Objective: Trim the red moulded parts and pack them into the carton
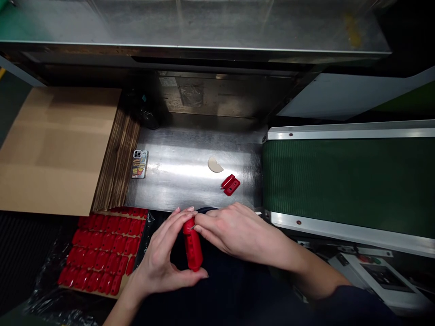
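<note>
Held end to end between thumb and fingers of my left hand (pixel 166 258) is a glossy red plastic part (pixel 193 251), long and narrow with recesses along its side. It stands nearly upright in front of my dark clothing. My right hand (pixel 231 228) is closed in a pinch at the part's upper end. A thin sliver shows at its fingertips, too small to name. On the metal table (pixel 176 181) beyond lie another red plastic part (pixel 231 184), in two pieces or opened out, and a pale half-round piece (pixel 215 165).
A phone in a patterned case (pixel 139 164) lies beside a tall cardboard stack (pixel 61 149). Rows of red parts (pixel 102 249) fill a plastic-lined box at lower left. A green conveyor belt (pixel 346 181) runs off right. A metal shelf (pixel 204 27) overhangs the back.
</note>
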Demonstrator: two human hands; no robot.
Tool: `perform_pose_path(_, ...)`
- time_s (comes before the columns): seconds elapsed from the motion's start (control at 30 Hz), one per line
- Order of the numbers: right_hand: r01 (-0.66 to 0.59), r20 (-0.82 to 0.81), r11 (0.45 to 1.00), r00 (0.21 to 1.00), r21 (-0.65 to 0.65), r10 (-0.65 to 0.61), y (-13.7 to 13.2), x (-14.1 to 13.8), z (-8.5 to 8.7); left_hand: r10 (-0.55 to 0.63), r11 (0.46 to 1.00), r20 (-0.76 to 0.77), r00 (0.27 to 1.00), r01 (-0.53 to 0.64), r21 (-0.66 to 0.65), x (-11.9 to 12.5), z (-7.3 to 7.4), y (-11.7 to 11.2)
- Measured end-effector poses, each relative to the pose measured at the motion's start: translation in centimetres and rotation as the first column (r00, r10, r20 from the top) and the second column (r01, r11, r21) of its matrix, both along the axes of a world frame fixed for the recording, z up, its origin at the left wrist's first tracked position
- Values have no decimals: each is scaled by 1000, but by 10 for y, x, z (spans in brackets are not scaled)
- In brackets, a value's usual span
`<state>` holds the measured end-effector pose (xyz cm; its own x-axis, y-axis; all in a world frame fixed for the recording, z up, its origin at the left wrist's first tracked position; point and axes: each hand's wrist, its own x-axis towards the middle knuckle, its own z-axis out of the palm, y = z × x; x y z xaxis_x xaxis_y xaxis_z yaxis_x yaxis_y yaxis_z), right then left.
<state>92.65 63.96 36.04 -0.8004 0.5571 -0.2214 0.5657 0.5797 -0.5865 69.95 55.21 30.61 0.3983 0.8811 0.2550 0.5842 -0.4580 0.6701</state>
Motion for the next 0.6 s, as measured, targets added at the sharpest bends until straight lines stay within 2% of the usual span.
perform_pose_path(0.6,-20,-10,1000,1000,-7,20,3,-3,1,-6,1000,7,1000,5,23,-2,1,3)
